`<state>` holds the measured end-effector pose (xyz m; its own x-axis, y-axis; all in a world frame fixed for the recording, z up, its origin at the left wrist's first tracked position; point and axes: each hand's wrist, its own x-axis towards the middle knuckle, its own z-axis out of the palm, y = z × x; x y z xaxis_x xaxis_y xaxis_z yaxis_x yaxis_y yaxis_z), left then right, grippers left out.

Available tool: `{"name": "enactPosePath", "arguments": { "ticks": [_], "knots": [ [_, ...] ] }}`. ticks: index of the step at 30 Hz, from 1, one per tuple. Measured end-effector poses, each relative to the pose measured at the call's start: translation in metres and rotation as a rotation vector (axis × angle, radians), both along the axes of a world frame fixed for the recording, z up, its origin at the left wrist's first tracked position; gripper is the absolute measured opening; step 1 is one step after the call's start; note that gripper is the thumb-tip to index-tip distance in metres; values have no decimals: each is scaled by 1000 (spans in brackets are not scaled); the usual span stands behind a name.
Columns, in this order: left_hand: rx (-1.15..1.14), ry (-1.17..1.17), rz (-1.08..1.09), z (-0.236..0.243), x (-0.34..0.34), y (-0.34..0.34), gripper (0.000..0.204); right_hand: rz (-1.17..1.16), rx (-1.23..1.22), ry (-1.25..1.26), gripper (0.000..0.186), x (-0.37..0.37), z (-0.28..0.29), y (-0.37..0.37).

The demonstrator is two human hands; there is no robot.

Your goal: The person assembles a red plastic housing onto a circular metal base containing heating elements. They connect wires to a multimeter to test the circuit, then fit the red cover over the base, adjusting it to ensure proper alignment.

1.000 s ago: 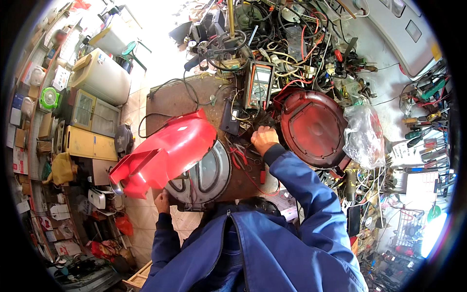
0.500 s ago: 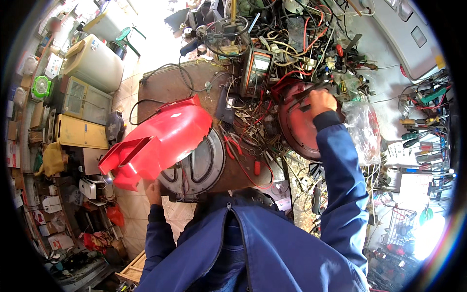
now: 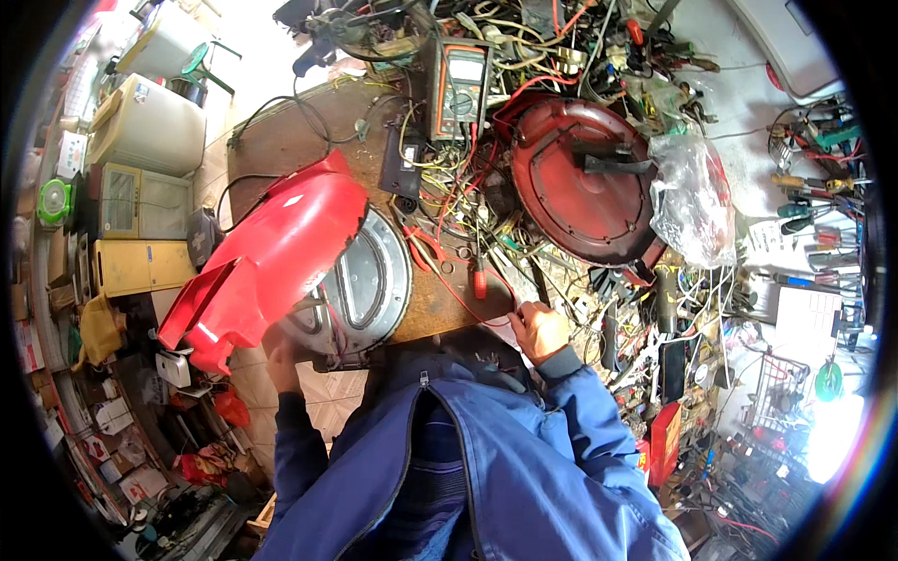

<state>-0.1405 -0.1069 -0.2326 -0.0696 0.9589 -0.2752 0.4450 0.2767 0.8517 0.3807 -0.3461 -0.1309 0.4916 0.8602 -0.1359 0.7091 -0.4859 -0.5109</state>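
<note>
A glossy red plastic housing point(image 3: 281, 243) leans over a round grey metal plate point(image 3: 374, 285) with a dark looped groove, at the table's front left. My left hand point(image 3: 283, 366) is low beside them, near the plate's edge; its fingers are blurred and partly lost under the housing. At the table's front edge my right hand point(image 3: 543, 333) is closed, fingers curled down; what lies in them is hidden. Back right sits a round dark-red cover point(image 3: 580, 206), with a black strip-like piece point(image 3: 613, 161) lying on it.
Between the round parts lie red-handled pliers point(image 3: 426, 249), a red-handled screwdriver point(image 3: 480, 282) and tangled wires. A multimeter point(image 3: 458, 89) stands behind them. A clear plastic bag point(image 3: 692, 201) touches the dark-red cover. Hand tools point(image 3: 823, 187) line the right side.
My right hand has drawn back from the dark-red cover to the table's front edge. The black piece stays lying on the cover. My left hand remains beside the grey plate.
</note>
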Motion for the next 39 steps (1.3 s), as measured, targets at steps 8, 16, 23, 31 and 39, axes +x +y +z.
{"name": "enactPosePath", "arguments": {
  "ticks": [8, 16, 23, 31, 39],
  "knots": [
    [91, 124, -285, 59, 50, -40, 37, -254, -16, 3, 26, -1, -40, 13],
    [68, -87, -525, 103, 154, -56, 24, -223, 21, -15, 23, 9, -62, 75],
    [75, 28, -637, 116, 180, -64, 19, -108, 548, -30, 18, 6, 18, 54],
    [108, -16, -1065, 123, 287, -67, 37, -318, 901, 404, 13, -17, 114, 19],
    [411, 365, -1313, 72, 344, -76, 20, -308, 965, 420, 19, -18, 159, -3]
  ]
}}
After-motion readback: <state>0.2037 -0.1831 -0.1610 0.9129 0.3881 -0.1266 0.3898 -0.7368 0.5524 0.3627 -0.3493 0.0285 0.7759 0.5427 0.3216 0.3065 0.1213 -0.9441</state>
